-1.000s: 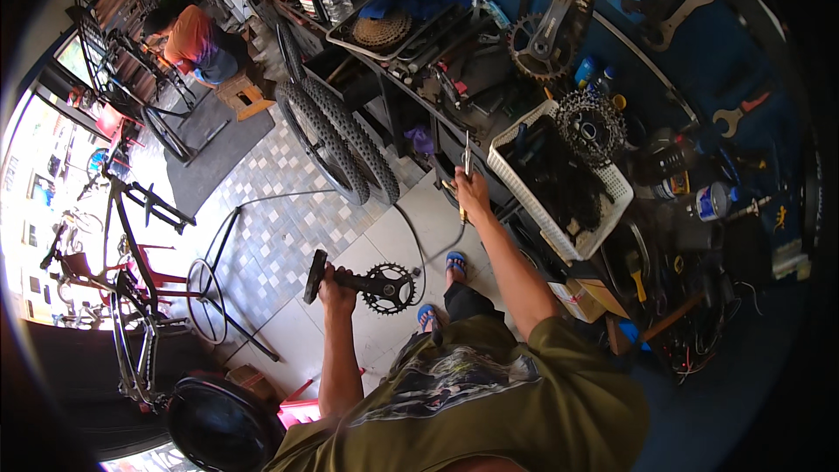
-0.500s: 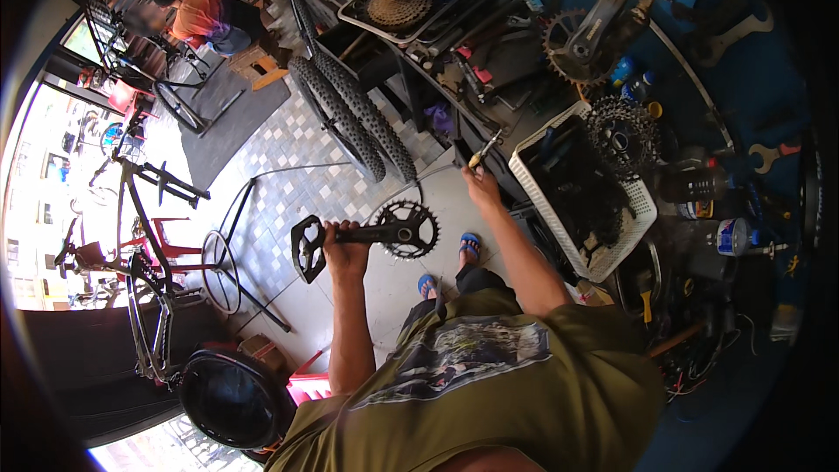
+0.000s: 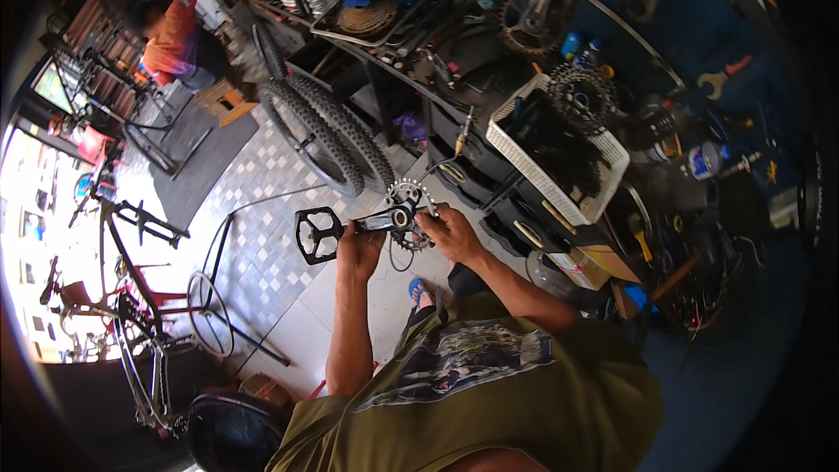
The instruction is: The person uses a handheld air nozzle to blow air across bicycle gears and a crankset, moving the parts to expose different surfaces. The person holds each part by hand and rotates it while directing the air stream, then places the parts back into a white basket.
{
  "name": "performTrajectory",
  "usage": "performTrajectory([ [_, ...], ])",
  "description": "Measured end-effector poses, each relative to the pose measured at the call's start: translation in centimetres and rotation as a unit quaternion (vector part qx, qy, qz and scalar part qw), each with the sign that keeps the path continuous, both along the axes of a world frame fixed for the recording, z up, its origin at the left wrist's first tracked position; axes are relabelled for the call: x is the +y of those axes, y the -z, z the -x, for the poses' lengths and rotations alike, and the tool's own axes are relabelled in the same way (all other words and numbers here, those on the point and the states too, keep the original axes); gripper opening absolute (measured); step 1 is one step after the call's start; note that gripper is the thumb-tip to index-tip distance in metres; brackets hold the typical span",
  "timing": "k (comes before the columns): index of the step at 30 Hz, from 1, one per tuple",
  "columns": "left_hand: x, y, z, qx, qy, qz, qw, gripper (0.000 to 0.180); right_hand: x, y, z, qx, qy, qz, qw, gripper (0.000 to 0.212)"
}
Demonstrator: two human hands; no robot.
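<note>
A black bicycle crank arm (image 3: 377, 221) with its toothed chainring (image 3: 404, 189) is held level in front of my body. My left hand (image 3: 359, 252) grips the arm, closed around it close to the flat black pedal (image 3: 318, 235) at its left end. My right hand (image 3: 449, 234) is closed on the right edge of the chainring, thumb on the near face. Beyond my right hand, a brass-coloured air blow gun (image 3: 461, 138) with a thin nozzle hangs at the bench edge, its hose running down from it.
To my right stands a workbench with a white plastic basket (image 3: 603, 201) of dark parts, a cassette and tools. Two knobbly tyres (image 3: 336, 135) lean against it. A bicycle frame (image 3: 131, 249) stands at left. Farther back, a person in orange (image 3: 175, 48) works beside a cardboard box (image 3: 225, 101).
My right hand has let go of the air blow gun and come over to take hold of the chainring. The crankset has turned over to show its other face.
</note>
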State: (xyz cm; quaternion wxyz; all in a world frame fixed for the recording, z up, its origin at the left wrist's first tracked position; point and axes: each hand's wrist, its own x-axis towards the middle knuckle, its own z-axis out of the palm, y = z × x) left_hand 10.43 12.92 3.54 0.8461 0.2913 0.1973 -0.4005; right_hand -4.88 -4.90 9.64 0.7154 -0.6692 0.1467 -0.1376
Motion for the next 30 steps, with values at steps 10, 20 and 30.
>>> performTrajectory([
  [10, 2.5, -4.9, 6.9, -0.746, 0.191, -0.501, 0.395, 0.081, 0.3, -4.2, 0.9, 0.083, 0.030, -0.023, 0.996, 0.028],
  [20, -0.2, -0.7, -0.8, -0.637, 0.228, -0.409, 0.613, 0.023, -14.5, -7.8, -10.6, 0.131, -0.136, 0.065, 0.980, 0.061],
  [30, -0.6, 1.2, -1.5, -0.336, 0.211, -0.437, 0.807, 0.019, -45.0, 5.2, -15.2, 0.390, 0.348, 0.494, 0.695, 0.049],
])
